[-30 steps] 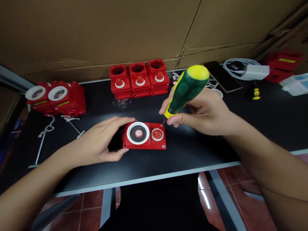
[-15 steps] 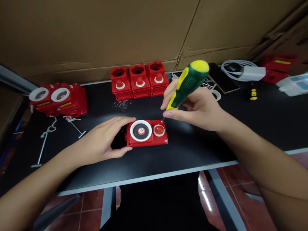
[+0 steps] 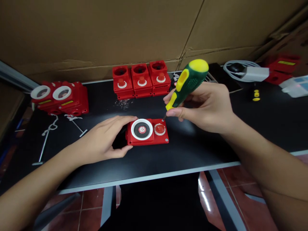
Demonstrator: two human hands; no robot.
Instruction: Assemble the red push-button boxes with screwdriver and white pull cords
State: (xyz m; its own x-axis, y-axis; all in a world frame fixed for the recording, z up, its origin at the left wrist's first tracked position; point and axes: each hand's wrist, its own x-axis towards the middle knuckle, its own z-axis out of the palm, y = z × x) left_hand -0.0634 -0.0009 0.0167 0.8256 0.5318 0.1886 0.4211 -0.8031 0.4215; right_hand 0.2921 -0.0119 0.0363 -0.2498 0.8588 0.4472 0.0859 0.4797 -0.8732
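Left hand [image 3: 103, 138] clamped on left end of red push-button housing [image 3: 153, 138], thumb on near edge, fingers on far edge; housing lies on bench [image 3: 204, 152], just right of that hand. Right hand [image 3: 207, 107] closed around green-yellow screwdriver [image 3: 190, 84], tilted, tip at screw [image 3: 163, 120] in housing's far right corner; contact too small to confirm. Housing looks rigid, glossy, likely a bit slippery, probably moderate weight; best held by side walls, off the red button [image 3: 159, 129] and white ring [image 3: 141, 138], which may be more delicate. Driver handle looks stiff, textured, easy to grip. Left of left hand: T-ended rod [image 3: 43, 147] with string. Beyond left hand: two ringed red housings [image 3: 80, 98]. Beyond both hands, between them: three red button boxes [image 3: 141, 91] in a row.
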